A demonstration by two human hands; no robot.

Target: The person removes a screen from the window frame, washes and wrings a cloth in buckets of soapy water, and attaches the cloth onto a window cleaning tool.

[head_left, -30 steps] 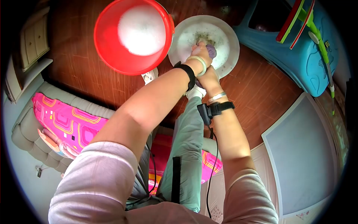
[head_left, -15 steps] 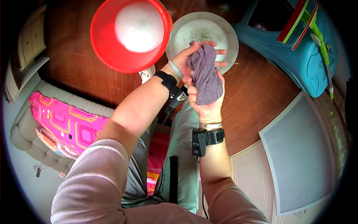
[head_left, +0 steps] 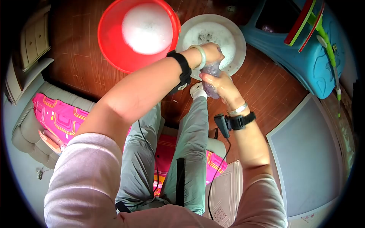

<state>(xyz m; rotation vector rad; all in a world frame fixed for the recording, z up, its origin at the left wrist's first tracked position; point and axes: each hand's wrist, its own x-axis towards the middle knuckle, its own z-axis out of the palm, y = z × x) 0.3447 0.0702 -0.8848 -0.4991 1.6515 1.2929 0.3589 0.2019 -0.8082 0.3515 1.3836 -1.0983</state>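
A wet purple-grey cloth is bunched and twisted between my two hands. My left hand grips its upper end, over the near part of a pale basin of sudsy water. Just below and to the right, my right hand is wrapped round the lower part, and the cloth's end hangs past it above my shoe. Dark specks show in the basin's foam. Left of the basin stands a red bucket with white foam inside.
A light blue plastic object and a green-handled tool are at the right. A grey panel lies lower right. My white shoe is below the basin, and a pink cover is at the left.
The cloth, spread loosely across both open palms half a second ago, is now squeezed into a narrow twist. My left hand has turned over and closed on its upper end.
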